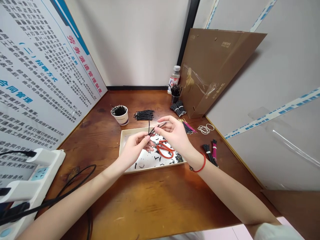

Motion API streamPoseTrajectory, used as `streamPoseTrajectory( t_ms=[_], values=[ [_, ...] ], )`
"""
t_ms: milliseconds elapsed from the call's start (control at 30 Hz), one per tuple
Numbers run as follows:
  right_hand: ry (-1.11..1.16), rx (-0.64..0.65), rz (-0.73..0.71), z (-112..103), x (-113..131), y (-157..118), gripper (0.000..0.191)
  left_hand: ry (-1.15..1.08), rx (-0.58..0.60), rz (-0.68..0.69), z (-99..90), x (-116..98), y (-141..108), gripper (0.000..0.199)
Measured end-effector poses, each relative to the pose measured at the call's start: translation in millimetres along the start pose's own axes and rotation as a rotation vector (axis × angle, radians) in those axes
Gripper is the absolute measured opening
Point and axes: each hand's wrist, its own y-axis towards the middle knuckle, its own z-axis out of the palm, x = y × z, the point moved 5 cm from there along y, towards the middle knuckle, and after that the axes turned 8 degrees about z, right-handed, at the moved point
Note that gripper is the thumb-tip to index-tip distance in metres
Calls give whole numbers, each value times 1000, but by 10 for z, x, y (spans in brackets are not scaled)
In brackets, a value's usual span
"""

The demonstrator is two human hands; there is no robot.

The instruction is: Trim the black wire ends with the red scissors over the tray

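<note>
Your left hand [133,151] and your right hand [175,133] were up over a white tray [127,133], with both arms reaching in from the near side. Each hand pinched thin black wires [158,127] tight between finger and thumb, and the wires ran from one hand to the other. Red scissors [163,150] lay in the tray, just under your hands.

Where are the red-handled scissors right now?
In the head view, the red-handled scissors lie in the shallow white-lined tray among short black wire pieces, just below the person's right hand and its pinched black wire.
</note>
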Motion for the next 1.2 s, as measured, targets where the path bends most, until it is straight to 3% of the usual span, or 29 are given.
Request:
streamPoseTrajectory(
  t_ms=[233,400,533,700,800,933,1200],
  values=[
    [-112,-57,-94,31,42,-79,20,48,-55,74,-37,9,-1,26],
    [-85,20,29,61,-6,-47,35,112,-85,133,-57,10,-34,24],
    [-113,131,57,109,53,3,13,184,-27,149,-15,6,-73,24],
    [-270,169,46,133,161,25,6,236,131,84,40,21,-77,27],
    [-363,233,44,164,204,49,8,241,219,21,70,81,-42,36],
    [-414,293,71,154,228,148,13,209,252,-16,70,155,41,44],
    [-344,328,104,78,336,294,18,158,304,-37,-14,59,148,37]
  ],
)
